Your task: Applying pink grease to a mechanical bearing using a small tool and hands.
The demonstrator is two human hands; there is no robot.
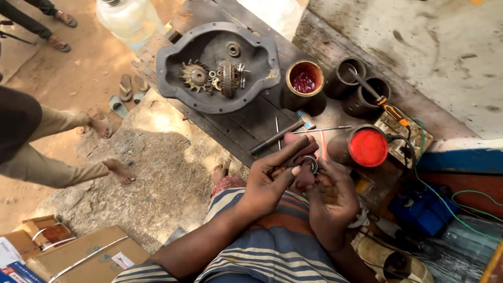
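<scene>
Both hands meet at 6 o'clock, below the worktop (251,123): left hand (270,181) and right hand (330,202) pinch a maroon rag (303,178) around a metal ring (310,162). Gear tray (173,68) at 11 o'clock.

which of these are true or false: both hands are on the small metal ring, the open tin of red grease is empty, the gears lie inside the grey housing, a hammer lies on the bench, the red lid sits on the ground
1. Both hands are on the small metal ring. True: the left hand and right hand hold the metal ring together with a reddish cloth.
2. The open tin is empty. False: the open tin holds red grease.
3. The gears lie inside the grey housing. True: the gears rest in the grey housing.
4. A hammer lies on the bench. True: the hammer lies on the dark wooden bench.
5. The red lid sits on the ground. False: the red lid tops a can on the bench.
</scene>
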